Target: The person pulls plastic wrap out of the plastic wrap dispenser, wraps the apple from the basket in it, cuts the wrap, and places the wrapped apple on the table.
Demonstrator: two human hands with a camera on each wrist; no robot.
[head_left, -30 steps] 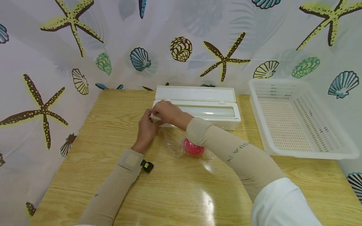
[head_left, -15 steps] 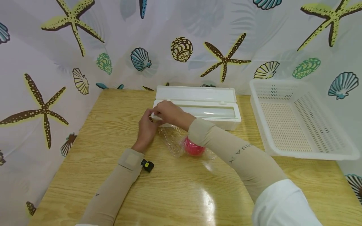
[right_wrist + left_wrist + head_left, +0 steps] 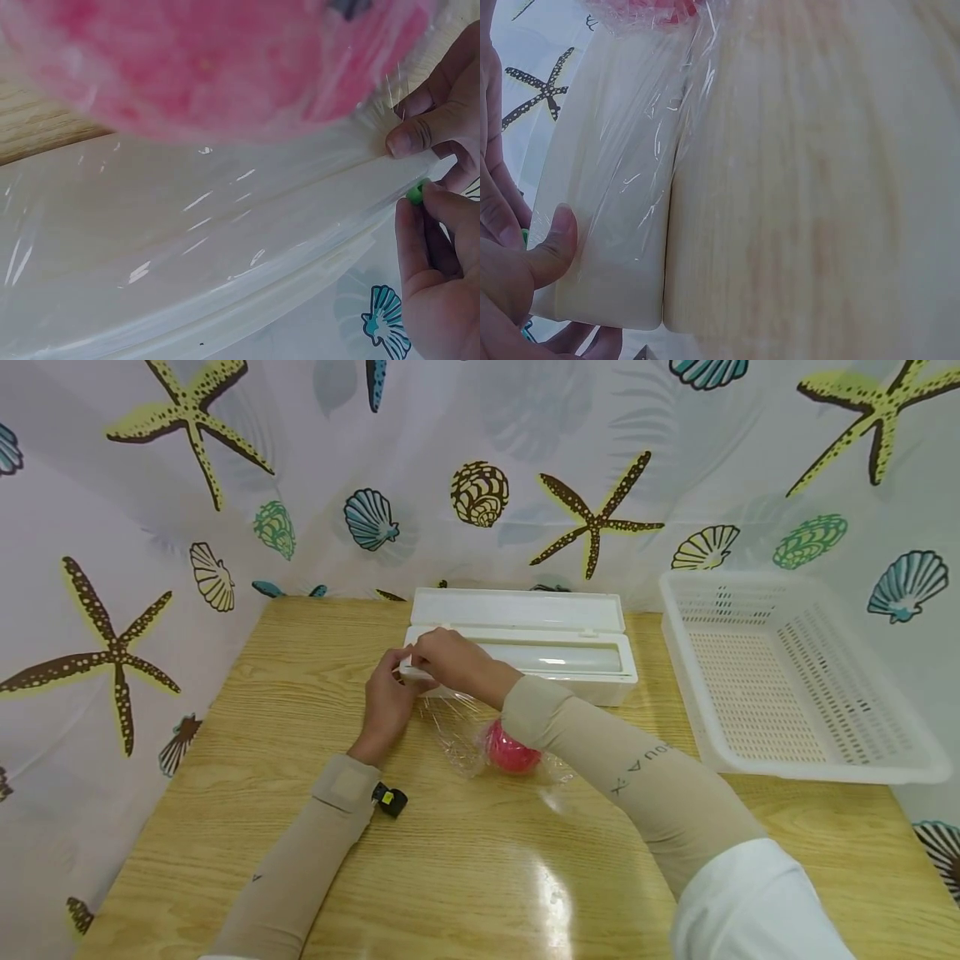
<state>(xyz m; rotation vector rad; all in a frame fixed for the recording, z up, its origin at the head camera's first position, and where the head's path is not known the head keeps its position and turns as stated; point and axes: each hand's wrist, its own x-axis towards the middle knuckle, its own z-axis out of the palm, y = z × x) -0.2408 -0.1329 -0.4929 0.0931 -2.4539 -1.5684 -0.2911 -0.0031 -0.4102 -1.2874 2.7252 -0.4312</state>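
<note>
A long white cling film dispenser [image 3: 558, 689] lies at the back of the table with its lid raised and the roll showing. My left hand [image 3: 386, 702] grips its left end, the thumb on the front face in the left wrist view. Just above that end, my right hand [image 3: 453, 660] pinches a small green slider [image 3: 417, 192] between thumb and forefinger at the box's edge. Clear cling film [image 3: 453, 737] hangs from the dispenser's front down to the table. Wrapped in it is a round pink-red thing [image 3: 512, 750], whose kind I cannot tell, partly behind the right sleeve.
To the right stands a white plastic basket [image 3: 712, 735] with perforated sides. A curtain [image 3: 322, 460] printed with starfish and shells hangs behind the wooden table [image 3: 420, 877]. A small black device [image 3: 390, 800] sits at the left wrist.
My right hand has shifted slightly to the right along the dispenser's left end. The left hand, the film and the wrapped round thing have stayed in place.
</note>
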